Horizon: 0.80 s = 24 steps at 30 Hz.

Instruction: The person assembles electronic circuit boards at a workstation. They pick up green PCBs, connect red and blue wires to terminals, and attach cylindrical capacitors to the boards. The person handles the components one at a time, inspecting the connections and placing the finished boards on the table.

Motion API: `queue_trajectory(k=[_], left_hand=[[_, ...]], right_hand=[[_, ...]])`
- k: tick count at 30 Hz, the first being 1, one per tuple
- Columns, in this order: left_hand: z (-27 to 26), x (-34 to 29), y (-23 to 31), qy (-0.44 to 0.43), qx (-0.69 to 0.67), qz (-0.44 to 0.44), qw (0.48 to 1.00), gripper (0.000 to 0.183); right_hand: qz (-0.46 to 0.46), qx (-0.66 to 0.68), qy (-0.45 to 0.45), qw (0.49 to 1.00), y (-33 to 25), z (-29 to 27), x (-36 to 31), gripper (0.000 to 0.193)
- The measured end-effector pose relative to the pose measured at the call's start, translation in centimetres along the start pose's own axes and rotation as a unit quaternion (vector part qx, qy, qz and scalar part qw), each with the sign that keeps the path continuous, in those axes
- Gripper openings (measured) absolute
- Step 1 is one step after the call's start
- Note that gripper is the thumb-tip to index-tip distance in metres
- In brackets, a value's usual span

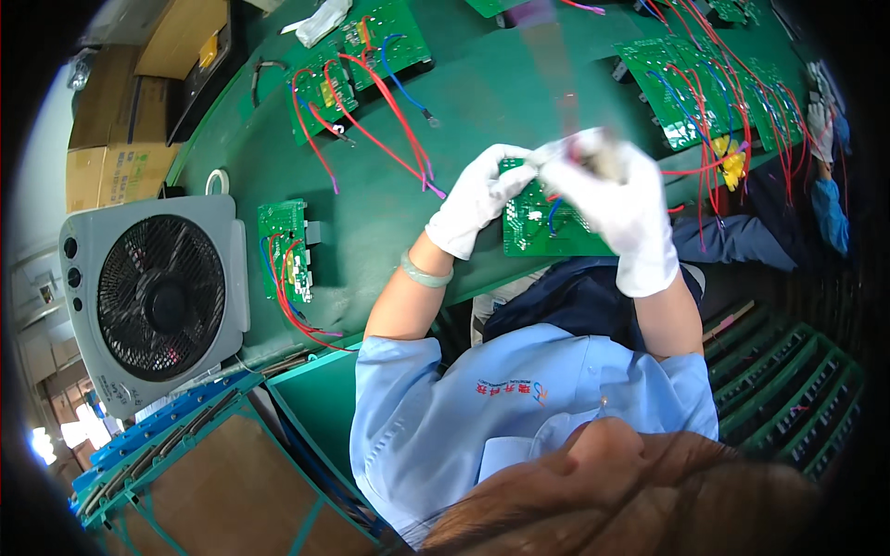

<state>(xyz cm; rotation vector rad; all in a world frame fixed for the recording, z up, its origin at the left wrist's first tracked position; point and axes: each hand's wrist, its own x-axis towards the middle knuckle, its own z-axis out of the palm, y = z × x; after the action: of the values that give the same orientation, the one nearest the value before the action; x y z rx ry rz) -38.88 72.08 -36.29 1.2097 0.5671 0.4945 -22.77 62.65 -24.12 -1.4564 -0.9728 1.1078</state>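
A green circuit board (542, 233) with a short blue wire lies before me at the table's near edge. My left hand (477, 199), in a white glove, is closed in a pinch at the board's upper left. What its fingertips hold is too small to make out. My right hand (616, 208), also gloved, is over the board's right part, its fingertips close to the left ones. Its fingers curl round a blurred dark and pale object (601, 156) that I cannot identify. Both hands hide much of the board.
Wired boards lie at the far left (385, 46) and far right (686, 93). A smaller board (286, 250) sits near a grey box fan (167, 287). Cardboard boxes (116, 157) stand at the left. Another person's gloved hand (821, 130) is at the right edge.
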Motion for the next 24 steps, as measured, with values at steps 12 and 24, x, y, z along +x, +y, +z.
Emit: queue_trajectory(k=[12, 24], left_hand=[[2.0, -0.5, 3.2, 0.066, 0.140, -0.171, 0.973, 0.035], [2.6, -0.3, 2.2, 0.095, 0.125, -0.200, 0.967, 0.036]], right_hand=[[-0.003, 0.155, 0.208, 0.966, 9.3, -8.2, -8.6, 0.029], [0.085, 0.196, 0.254, 0.943, 11.7, -8.5, -6.2, 0.042]])
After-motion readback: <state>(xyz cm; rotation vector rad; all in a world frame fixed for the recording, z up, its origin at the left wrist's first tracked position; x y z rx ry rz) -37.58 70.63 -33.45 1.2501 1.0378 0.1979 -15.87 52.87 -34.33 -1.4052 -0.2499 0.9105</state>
